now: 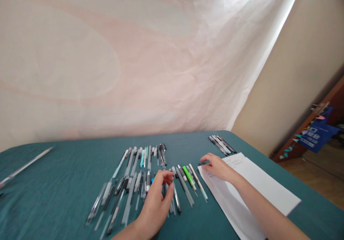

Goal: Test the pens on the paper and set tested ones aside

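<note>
My left hand (156,203) is over the right part of a spread of pens, its fingers curled and the thumb apart from them, with nothing visible in between. It partly hides the pens under it. Just right of its fingertips lie a bright green pen (189,176) and a white pen (198,181), side by side and slanting. My right hand (218,166) is over the far left corner of white paper sheets (264,182), fingers bent and thumb apart, holding nothing that I can see. Faint handwriting shows on the paper.
Several pens form a back row (149,157), and more overlap in a front group (115,204). Another small group of pens (221,145) lies at the table's back right. A long thin stick (29,164) is at far left. Behind the green-covered table (67,182) hangs a pale cloth (161,71).
</note>
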The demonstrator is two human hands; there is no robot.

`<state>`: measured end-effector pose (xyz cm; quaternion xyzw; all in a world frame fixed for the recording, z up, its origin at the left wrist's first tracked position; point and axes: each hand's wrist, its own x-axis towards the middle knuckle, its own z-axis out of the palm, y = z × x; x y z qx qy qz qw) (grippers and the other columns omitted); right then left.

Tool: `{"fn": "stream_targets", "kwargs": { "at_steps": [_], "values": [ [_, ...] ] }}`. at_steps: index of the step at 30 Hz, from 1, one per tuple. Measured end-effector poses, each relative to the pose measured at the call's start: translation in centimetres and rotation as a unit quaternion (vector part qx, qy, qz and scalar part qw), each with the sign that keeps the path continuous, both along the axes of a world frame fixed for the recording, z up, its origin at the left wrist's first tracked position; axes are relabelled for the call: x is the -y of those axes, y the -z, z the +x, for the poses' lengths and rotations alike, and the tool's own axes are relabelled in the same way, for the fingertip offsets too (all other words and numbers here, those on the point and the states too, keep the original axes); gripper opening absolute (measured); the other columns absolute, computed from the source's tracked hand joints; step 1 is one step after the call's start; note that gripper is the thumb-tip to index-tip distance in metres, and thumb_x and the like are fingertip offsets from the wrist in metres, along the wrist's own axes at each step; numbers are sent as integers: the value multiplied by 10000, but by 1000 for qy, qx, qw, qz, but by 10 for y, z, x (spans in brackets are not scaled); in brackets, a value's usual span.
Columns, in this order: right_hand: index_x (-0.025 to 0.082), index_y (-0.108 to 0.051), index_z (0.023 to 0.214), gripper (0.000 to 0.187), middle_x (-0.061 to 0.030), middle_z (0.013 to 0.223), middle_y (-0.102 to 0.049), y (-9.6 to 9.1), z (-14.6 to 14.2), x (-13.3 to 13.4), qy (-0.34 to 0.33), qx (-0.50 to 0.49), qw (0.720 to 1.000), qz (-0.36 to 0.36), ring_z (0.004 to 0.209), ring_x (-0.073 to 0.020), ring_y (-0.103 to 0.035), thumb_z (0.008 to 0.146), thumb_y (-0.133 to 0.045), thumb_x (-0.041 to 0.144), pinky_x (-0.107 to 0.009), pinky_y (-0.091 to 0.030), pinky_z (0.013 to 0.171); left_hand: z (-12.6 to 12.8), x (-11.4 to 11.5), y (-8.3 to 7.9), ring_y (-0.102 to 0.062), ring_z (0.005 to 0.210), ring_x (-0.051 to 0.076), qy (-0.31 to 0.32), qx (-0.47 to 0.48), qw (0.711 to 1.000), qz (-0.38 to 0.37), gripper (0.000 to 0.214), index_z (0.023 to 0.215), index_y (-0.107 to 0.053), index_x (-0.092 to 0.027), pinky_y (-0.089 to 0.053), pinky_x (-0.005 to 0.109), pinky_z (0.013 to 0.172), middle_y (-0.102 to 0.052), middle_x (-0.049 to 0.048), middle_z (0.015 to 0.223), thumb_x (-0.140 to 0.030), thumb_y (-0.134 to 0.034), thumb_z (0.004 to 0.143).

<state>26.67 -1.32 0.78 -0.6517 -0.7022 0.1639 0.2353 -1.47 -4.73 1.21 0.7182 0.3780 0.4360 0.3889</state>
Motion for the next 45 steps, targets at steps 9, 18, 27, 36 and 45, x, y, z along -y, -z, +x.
{"fn": "stream_targets", "kwargs": {
  "at_steps": [9, 18, 27, 36, 45],
  "values": [
    [196, -501, 1077, 311, -3, 701, -584, -12, -49, 25, -36, 31, 998, -48, 652, -160, -549, 766, -508, 220, -234, -349, 573, -1, -1, 0, -542, 900, 201, 3, -8, 1000, 10, 183, 1024, -506, -210, -435, 316, 790, -567, 61, 948, -210, -446, 851],
    [154, -442, 1090, 472, -54, 757, -605, -4, -56, 30, 24, 114, 989, -92, 713, -205, -590, 628, -480, 67, -240, -322, 576, -2, -1, -1, -538, 893, 192, 10, -12, 1000, 18, 185, 1019, -497, -211, -422, 298, 804, -558, 52, 948, -177, -446, 845],
    [115, -401, 1165, 563, -126, 841, -633, 6, -66, 28, 56, 185, 980, -51, 769, -256, -607, 613, -456, 21, -267, -313, 572, -1, -1, 1, -515, 908, 175, 19, -19, 999, 26, 181, 1033, -465, -213, -402, 292, 827, -531, 42, 961, -166, -432, 861],
    [166, -462, 1057, 372, 40, 632, -517, -27, -70, 32, -8, -165, 986, -11, 556, -114, -504, 693, -489, 97, -212, -350, 511, -4, 4, -4, -525, 886, 168, 40, -12, 998, 47, 148, 1019, -488, -211, -410, 274, 806, -543, 42, 951, -203, -437, 880],
    [167, -500, 796, 99, 64, 513, -495, -34, -120, 57, -36, -446, 893, -51, 436, -74, -453, 779, -547, 254, -187, -378, 428, -7, 13, -11, -540, 820, 175, 79, -95, 988, 97, 148, 952, -552, -204, -396, 282, 777, -586, 37, 869, -289, -454, 882]
  ]
}}
